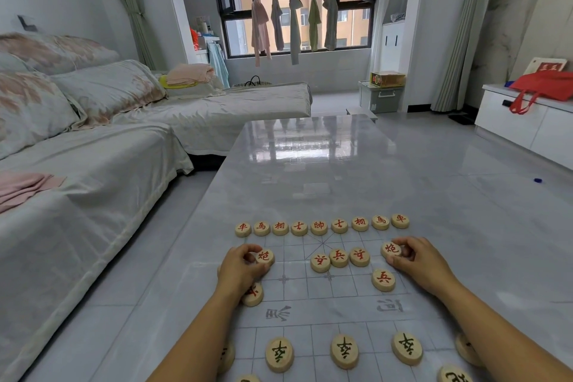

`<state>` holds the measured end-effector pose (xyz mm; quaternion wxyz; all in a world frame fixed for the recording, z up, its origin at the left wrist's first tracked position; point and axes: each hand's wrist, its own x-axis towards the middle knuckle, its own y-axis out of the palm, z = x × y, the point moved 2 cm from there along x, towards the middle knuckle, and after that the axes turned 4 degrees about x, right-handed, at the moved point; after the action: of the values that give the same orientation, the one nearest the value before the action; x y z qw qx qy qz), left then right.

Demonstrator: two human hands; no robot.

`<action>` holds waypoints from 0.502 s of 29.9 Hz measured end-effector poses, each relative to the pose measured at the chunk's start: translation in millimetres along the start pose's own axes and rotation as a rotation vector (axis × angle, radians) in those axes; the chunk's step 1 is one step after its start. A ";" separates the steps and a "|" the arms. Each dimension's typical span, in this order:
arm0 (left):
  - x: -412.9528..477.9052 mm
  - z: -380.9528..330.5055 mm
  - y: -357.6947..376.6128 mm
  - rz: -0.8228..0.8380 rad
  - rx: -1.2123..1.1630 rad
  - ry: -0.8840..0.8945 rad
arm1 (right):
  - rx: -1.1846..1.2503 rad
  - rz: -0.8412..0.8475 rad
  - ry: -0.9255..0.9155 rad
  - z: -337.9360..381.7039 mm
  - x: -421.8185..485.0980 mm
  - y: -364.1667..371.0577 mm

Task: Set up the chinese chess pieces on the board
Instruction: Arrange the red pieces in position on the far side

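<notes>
A clear chess board sheet (297, 310) with grey grid lines lies on the grey table. Several red-lettered wooden pieces form a row (319, 225) along the far edge. My left hand (240, 270) pinches a red cannon piece (265, 256) on the left side of the board. My right hand (417, 260) pinches another red cannon piece (390, 249) on the right side. Three red soldier pieces (339, 257) cluster mid-board, one more (383, 279) sits below my right hand, and one (253, 294) lies partly under my left wrist. Black-lettered soldiers (344, 350) line the near side.
The glossy grey table (310, 164) stretches away in front of the board. A sofa with pillows (93, 121) runs along the left. A white cabinet with a red bag (539, 93) stands at the right, and a grey bin (379, 98) stands under the window.
</notes>
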<state>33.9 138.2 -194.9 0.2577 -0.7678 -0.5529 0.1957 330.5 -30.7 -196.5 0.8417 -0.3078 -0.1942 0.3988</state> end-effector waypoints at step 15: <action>-14.2 0.2 -31.3 0.010 -0.375 -0.079 | 0.202 0.069 0.066 7.4 -9.9 -11.8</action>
<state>6.0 132.7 -175.7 0.0873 -0.7969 -0.5855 0.1203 326.8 -41.7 -183.9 0.8603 -0.2408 -0.1142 0.4345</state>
